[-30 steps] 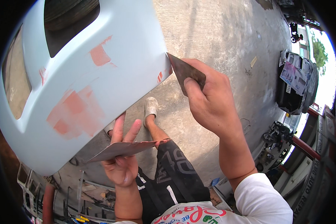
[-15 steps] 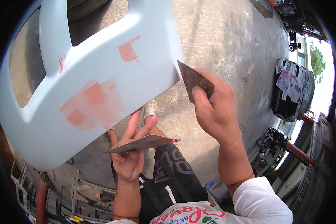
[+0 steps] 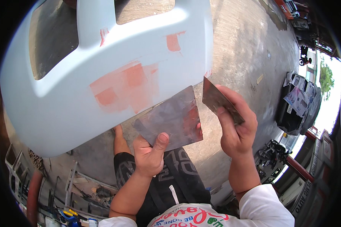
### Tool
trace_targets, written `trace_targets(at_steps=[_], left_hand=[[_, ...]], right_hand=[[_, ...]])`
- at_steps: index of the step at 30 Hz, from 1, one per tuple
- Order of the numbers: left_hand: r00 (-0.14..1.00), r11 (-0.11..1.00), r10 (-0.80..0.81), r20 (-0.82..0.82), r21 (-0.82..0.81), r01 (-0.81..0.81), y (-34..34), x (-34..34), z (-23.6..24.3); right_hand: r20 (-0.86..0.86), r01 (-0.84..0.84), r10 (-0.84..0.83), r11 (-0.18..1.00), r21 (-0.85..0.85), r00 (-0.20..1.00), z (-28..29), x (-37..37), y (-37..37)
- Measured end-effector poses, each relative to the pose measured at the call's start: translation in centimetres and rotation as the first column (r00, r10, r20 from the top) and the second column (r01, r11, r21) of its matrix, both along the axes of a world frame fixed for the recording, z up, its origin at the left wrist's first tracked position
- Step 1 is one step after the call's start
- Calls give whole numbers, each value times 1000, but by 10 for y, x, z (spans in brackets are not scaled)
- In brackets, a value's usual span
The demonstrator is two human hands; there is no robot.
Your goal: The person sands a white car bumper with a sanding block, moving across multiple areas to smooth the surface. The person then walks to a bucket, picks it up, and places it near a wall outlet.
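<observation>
Ok, L hand (image 3: 149, 158) w/ grip on grey plate (image 3: 165, 117), R hand (image 3: 238, 134) ditto, dk spreader (image 3: 218, 99).

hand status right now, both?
Left hand: closed on the larger flat plate, thumb on top.
Right hand: closed on the smaller flat plate, thumb against its face.

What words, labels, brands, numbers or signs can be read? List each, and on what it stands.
I won't copy wording, only locate it:
White T-shirt: readable red, blue and green lettering, partly cut off.
Black shorts: large grey characters, partly hidden.
Dark signboard, lower right: pale capitals, partly readable.
Paper-covered black car: licence plate and sheet printing, too small to read.
Metal plate in the left hand, metal spreader in the right hand: no lettering visible.
</observation>
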State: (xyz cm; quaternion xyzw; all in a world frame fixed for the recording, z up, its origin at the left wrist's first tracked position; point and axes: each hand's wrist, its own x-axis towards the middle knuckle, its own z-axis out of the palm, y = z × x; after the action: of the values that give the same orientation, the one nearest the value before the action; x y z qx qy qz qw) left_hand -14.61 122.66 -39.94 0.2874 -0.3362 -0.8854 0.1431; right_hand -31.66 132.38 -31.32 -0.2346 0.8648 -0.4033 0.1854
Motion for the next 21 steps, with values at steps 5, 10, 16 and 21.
trace_targets(at_steps=[5,10,16,21], left_hand=[[963,980,181,201,-117,-160,21,0,28],[958,980,187,217,24,-197,22,15,39],[976,665,-53,210,-722,192,9,19,40],[981,892,106,163,-452,-21,3,52,38]], right_hand=[[-69,-352,350,874,-335,934,-4,72,49],[-60,-378,380,925,49,923,-23,93,90],[-157,-443,505,840,313,849,7,77,76],[-2,-577,636,702,418,772,3,83,76]])
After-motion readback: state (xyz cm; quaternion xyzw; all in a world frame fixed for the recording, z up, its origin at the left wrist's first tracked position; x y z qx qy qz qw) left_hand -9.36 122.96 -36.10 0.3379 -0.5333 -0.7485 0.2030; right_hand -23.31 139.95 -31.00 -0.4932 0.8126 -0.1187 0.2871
